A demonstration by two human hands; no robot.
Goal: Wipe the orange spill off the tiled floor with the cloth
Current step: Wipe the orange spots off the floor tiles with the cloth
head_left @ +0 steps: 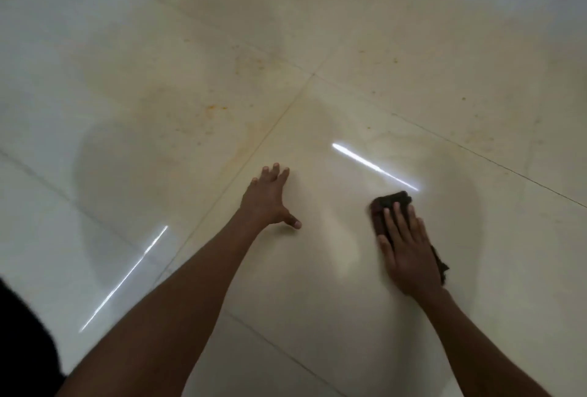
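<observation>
A dark brown cloth [389, 202] lies flat on the glossy cream tiled floor [317, 269], right of centre. My right hand [408, 247] presses flat on top of it, fingers spread and pointing away from me, so only the cloth's far end and a right edge show. My left hand [268, 198] rests palm down on the bare tile to the left, fingers apart, holding nothing. Faint orange spill marks [216, 109] speckle the tile beyond my left hand, with more orange specks [251, 63] farther off and a few orange dots [395, 61] on the far right tile.
Grout lines [313, 75] cross beyond my hands. Bright light reflections [374, 166] streak the floor near the cloth, and a second reflection [127, 276] lies at the lower left. A dark shape [22, 342] fills the bottom left corner.
</observation>
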